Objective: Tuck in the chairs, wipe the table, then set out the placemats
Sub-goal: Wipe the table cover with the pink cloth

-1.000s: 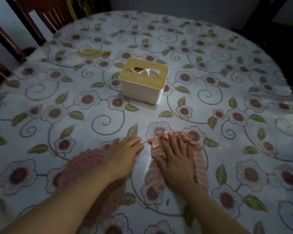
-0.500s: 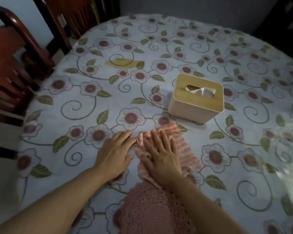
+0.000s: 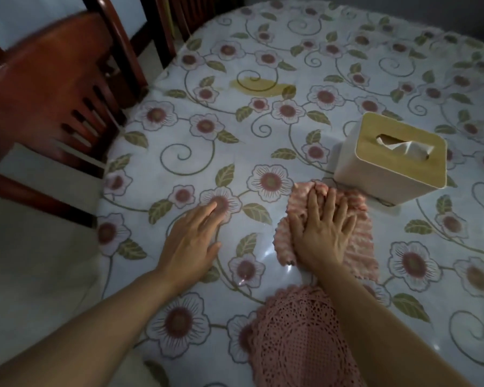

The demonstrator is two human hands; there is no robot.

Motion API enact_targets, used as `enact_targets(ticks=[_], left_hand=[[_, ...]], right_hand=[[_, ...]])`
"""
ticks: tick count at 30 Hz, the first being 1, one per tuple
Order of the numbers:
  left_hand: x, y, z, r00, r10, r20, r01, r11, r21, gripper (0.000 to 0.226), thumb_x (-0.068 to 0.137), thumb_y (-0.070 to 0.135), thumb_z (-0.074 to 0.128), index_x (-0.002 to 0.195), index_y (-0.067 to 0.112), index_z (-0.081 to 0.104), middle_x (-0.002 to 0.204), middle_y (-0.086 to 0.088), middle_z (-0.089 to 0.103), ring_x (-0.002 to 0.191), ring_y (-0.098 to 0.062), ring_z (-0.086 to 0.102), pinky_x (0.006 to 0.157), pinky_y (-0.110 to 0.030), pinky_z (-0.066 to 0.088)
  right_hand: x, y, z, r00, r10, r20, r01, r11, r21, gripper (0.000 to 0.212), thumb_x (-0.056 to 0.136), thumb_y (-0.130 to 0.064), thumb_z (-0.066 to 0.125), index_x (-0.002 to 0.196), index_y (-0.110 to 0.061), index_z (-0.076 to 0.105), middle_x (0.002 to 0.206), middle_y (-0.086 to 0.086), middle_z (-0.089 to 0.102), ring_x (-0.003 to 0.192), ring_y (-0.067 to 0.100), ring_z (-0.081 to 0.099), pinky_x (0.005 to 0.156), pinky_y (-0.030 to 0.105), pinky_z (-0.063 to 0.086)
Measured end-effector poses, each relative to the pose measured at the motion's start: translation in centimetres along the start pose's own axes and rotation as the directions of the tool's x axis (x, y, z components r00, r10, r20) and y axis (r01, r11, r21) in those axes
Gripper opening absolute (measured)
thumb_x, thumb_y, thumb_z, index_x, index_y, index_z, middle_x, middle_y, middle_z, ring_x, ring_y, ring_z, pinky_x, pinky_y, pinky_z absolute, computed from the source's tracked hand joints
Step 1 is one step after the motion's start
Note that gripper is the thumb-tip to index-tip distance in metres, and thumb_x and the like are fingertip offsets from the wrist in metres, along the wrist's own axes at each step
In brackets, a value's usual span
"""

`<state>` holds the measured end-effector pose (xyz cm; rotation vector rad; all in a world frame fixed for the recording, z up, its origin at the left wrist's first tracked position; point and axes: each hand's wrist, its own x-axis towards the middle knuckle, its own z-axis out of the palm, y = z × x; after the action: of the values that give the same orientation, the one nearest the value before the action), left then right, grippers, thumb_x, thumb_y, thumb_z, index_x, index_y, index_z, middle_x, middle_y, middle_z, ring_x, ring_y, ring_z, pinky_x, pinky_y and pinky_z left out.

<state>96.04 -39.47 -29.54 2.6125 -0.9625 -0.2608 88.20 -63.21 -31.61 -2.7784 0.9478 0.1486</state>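
Observation:
My right hand (image 3: 323,233) lies flat with fingers spread on a pink ruffled cloth (image 3: 361,241), pressing it to the flowered tablecloth of the round table (image 3: 235,152). To its left my left hand (image 3: 192,241) rests flat and open on the bare tablecloth. A pink crocheted placemat (image 3: 294,342) lies at the near edge, partly under my right forearm. A dark red wooden chair (image 3: 48,93) stands against the table's left side.
A white tissue box with a wooden lid (image 3: 394,163) stands just beyond the cloth on the right. A yellowish smear (image 3: 263,86) marks the tablecloth farther back. A second chair back (image 3: 179,20) shows at the far left edge.
My view and both hands have shifted left along the table; the cloth has slid leftward under my right hand, and the tissue box now sits to its right. My hands are farther apart.

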Motion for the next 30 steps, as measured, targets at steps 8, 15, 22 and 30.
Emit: enact_targets(ticks=[8, 15, 22, 30], left_hand=[[-2.6, -0.6, -0.6, 0.993, -0.113, -0.017, 0.113, 0.994, 0.012, 0.047, 0.083, 0.011, 0.060, 0.129, 0.011, 0.050, 0.145, -0.011, 0.040, 0.133, -0.029, 0.037, 0.104, -0.045, 0.037], [-3.7, -3.2, -2.4, 0.990, -0.118, -0.079, 0.117, 0.993, -0.008, 0.047, 0.086, 0.030, 0.030, 0.109, 0.005, 0.062, 0.127, -0.014, 0.059, 0.115, -0.029, 0.057, 0.085, -0.044, 0.054], [1.3, -9.1, -4.9, 0.994, -0.098, 0.042, 0.095, 0.993, 0.074, 0.046, 0.081, 0.015, 0.062, 0.125, 0.007, 0.051, 0.148, -0.012, 0.036, 0.129, -0.032, 0.039, 0.097, -0.042, 0.042], [6.8, -15.1, -7.6, 0.979, 0.070, 0.189, -0.080, 0.996, 0.046, 0.043, 0.088, 0.019, 0.047, 0.131, 0.016, 0.041, 0.152, -0.002, 0.024, 0.132, -0.026, 0.032, 0.103, -0.043, 0.037]], right_hand=[[-5.2, -7.7, 0.8, 0.923, -0.361, 0.133, 0.364, 0.932, 0.003, 0.071, 0.088, -0.064, 0.000, 0.147, -0.029, -0.017, 0.153, 0.008, -0.028, 0.138, 0.032, -0.030, 0.112, 0.055, -0.015], [-11.2, -12.2, 3.9, 0.784, -0.612, 0.108, 0.615, 0.788, 0.000, 0.071, 0.090, -0.061, 0.028, 0.148, -0.020, 0.024, 0.157, 0.007, 0.016, 0.145, 0.033, 0.005, 0.110, 0.056, 0.007], [-3.4, -12.9, 2.0, 0.948, -0.316, 0.036, 0.318, 0.947, -0.046, 0.069, 0.090, -0.067, 0.013, 0.150, -0.036, 0.004, 0.159, -0.004, -0.001, 0.145, 0.022, -0.010, 0.115, 0.050, -0.007], [-2.3, -23.1, 3.8, 0.996, -0.088, -0.022, 0.089, 0.995, 0.036, 0.070, 0.090, -0.058, 0.014, 0.151, -0.024, 0.003, 0.159, 0.003, -0.004, 0.144, 0.027, -0.016, 0.113, 0.048, -0.012]])
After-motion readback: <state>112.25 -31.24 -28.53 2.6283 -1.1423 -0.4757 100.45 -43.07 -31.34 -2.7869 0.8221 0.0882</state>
